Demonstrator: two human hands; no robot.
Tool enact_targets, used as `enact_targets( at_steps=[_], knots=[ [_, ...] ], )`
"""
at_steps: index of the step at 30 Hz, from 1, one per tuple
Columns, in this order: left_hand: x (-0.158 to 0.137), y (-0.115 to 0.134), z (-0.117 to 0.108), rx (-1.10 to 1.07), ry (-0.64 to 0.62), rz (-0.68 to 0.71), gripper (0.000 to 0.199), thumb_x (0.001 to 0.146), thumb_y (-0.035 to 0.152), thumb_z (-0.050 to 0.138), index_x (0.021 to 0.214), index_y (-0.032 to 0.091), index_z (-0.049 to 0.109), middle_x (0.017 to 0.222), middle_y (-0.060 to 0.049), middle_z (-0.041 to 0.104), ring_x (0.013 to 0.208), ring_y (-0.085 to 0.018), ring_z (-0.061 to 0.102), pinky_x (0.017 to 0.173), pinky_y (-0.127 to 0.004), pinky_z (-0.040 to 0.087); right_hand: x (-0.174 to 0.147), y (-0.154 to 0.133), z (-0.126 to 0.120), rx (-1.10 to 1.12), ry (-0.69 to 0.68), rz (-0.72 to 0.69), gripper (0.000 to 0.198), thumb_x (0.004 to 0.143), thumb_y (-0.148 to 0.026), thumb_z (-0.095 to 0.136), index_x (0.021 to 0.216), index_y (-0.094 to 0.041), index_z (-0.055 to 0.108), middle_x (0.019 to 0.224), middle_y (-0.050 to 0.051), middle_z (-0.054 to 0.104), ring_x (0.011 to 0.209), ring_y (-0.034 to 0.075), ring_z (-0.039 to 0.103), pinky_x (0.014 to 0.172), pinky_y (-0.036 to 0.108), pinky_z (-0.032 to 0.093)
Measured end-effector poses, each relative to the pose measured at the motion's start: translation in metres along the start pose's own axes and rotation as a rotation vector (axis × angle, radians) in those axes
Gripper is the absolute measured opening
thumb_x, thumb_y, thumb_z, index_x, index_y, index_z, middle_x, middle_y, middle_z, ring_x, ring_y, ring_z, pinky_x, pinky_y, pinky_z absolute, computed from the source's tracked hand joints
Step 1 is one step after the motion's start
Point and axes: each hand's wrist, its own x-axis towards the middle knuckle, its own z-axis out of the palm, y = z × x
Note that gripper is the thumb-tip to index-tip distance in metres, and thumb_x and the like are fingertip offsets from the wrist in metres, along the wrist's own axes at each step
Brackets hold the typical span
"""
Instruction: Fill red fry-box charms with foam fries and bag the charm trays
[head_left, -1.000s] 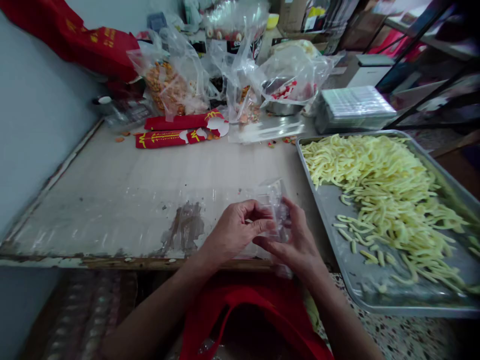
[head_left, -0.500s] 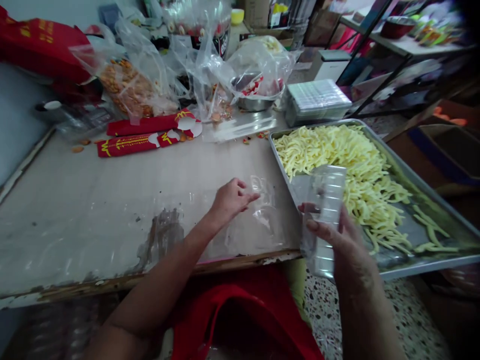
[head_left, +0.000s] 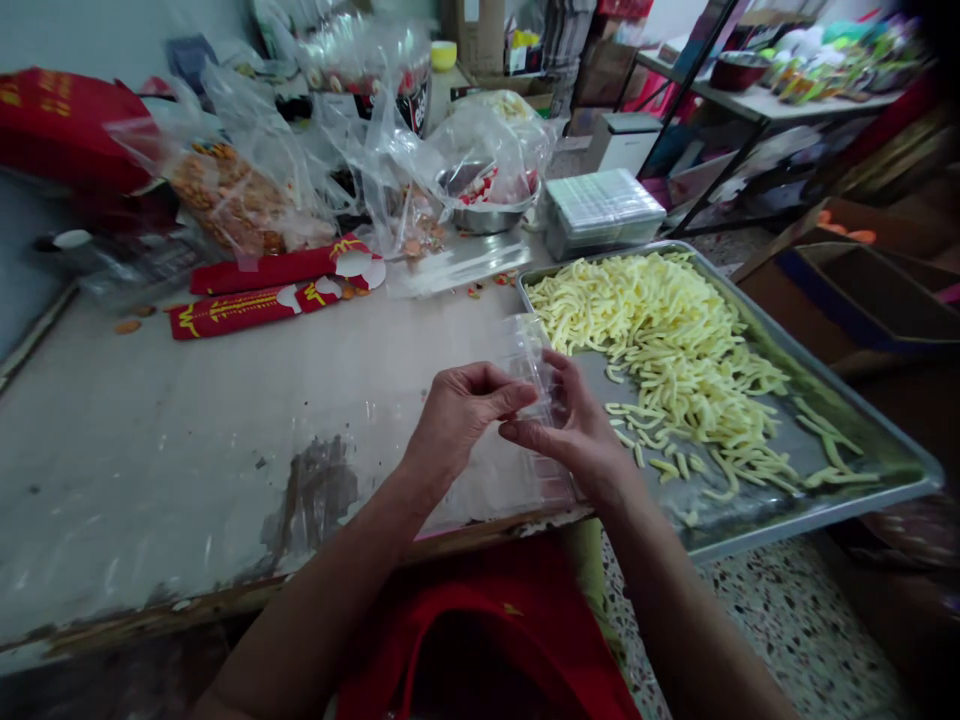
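A clear ribbed plastic tray (head_left: 551, 470) stands over the table's right front part, beside the metal pan. My right hand (head_left: 574, 425) grips it from the right, thumb in front and fingers behind. My left hand (head_left: 469, 410) is at the tray's left side, its fingers curled and thumb pressed in. Whatever lies between those fingertips is too small to make out. Pale yellow strips (head_left: 660, 310) are heaped in the large metal pan (head_left: 810, 530), with short loose pieces in its bare part near my right hand.
Red printed sleeves (head_left: 247, 308) lie across the back of the table (head_left: 187, 420). Behind them stand a bag of orange-brown snacks (head_left: 232, 195) and a metal bowl (head_left: 487, 215) with plastic bags. A stack of clear trays (head_left: 600, 210) is behind the pan; a cardboard box (head_left: 862, 300) is at right.
My right hand has brought the plastic tray left, from the pan's edge to my left hand. My left fingers have curled closed. Loose short strips now show in the pan where the tray was.
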Motion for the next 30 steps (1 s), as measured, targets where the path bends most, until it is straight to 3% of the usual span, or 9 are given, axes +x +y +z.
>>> enact_targets(
  at_steps=[4,8,12,15,20,23,26,28,30],
  knots=[
    [0.009,0.014,-0.068,-0.138,0.256,0.015,0.036,0.066,0.038,0.091,0.061,0.017,0.063,0.058,0.004,0.057,0.056,-0.007,0.051,0.057,-0.019,0.046,0.044,-0.013,-0.003,0.249,-0.098,0.094,0.073,0.074,-0.048,0.075,0.138,-0.031,0.045,0.116,0.005,0.065,0.102,0.028,0.065,0.089,0.047,0.055],
    [0.01,0.035,-0.137,-0.191,0.516,0.171,0.029,0.07,0.028,0.09,0.065,0.017,0.063,0.061,0.005,0.058,0.055,-0.006,0.053,0.055,-0.016,0.048,0.131,0.003,0.015,-0.31,-0.068,-0.008,0.1,0.055,-0.048,0.091,0.143,-0.026,0.048,0.125,0.011,0.059,0.11,0.035,0.06,0.097,0.052,0.049],
    [0.007,0.041,-0.155,-0.373,0.667,0.157,0.025,0.077,0.02,0.086,0.072,0.018,0.062,0.064,0.006,0.059,0.056,-0.005,0.056,0.056,-0.015,0.051,0.187,0.011,0.047,-0.712,-0.268,-0.077,0.095,0.064,-0.046,0.091,0.146,-0.019,0.052,0.14,0.02,0.053,0.128,0.04,0.05,0.105,0.053,0.042],
    [0.014,0.036,-0.148,-0.471,0.694,0.119,0.022,0.083,0.021,0.081,0.075,0.019,0.061,0.064,0.007,0.058,0.055,-0.004,0.056,0.056,-0.014,0.051,0.165,-0.008,0.047,-0.672,-0.18,-0.366,0.057,0.088,-0.043,0.074,0.138,-0.02,0.06,0.137,0.015,0.059,0.129,0.032,0.051,0.107,0.047,0.039],
    [0.035,0.019,-0.115,-0.428,0.513,-0.059,0.03,0.085,0.034,0.08,0.074,0.02,0.056,0.06,0.006,0.055,0.053,-0.005,0.054,0.056,-0.014,0.05,0.066,-0.042,0.022,-0.598,-0.333,-0.699,0.034,0.095,-0.05,0.065,0.117,-0.024,0.07,0.108,0.004,0.072,0.102,0.022,0.06,0.093,0.039,0.044],
    [0.037,0.001,-0.092,-0.18,0.349,-0.054,0.036,0.087,0.053,0.073,0.086,0.02,0.059,0.07,0.003,0.061,0.059,-0.008,0.059,0.062,-0.02,0.054,0.015,-0.033,0.006,-0.627,-0.165,-0.596,0.018,0.094,-0.042,0.068,0.098,-0.025,0.073,0.094,0.003,0.074,0.09,0.022,0.061,0.084,0.039,0.046],
    [0.027,-0.019,-0.082,0.357,0.201,0.121,0.049,0.09,0.065,0.061,0.11,0.021,0.06,0.094,-0.005,0.07,0.078,-0.016,0.069,0.077,-0.034,0.059,-0.021,-0.01,-0.016,-0.455,0.037,-0.413,0.013,0.088,-0.038,0.076,0.084,-0.026,0.072,0.078,0.0,0.071,0.072,0.018,0.06,0.069,0.034,0.047],
    [0.019,-0.032,-0.083,0.763,-0.081,0.337,0.047,0.09,0.063,0.063,0.115,0.022,0.063,0.114,-0.01,0.07,0.108,-0.025,0.069,0.101,-0.048,0.052,-0.035,0.002,-0.03,-0.343,0.061,-0.301,0.011,0.088,-0.036,0.077,0.084,-0.027,0.074,0.078,0.0,0.071,0.069,0.017,0.061,0.065,0.033,0.047],
    [0.012,-0.043,-0.09,1.054,-0.465,0.525,0.036,0.092,0.056,0.064,0.11,0.025,0.069,0.129,-0.01,0.067,0.134,-0.031,0.055,0.119,-0.059,0.029,-0.04,0.007,-0.041,-0.303,0.013,-0.254,0.007,0.09,-0.034,0.075,0.089,-0.027,0.075,0.085,0.001,0.073,0.075,0.017,0.065,0.067,0.032,0.049]
  ],
)
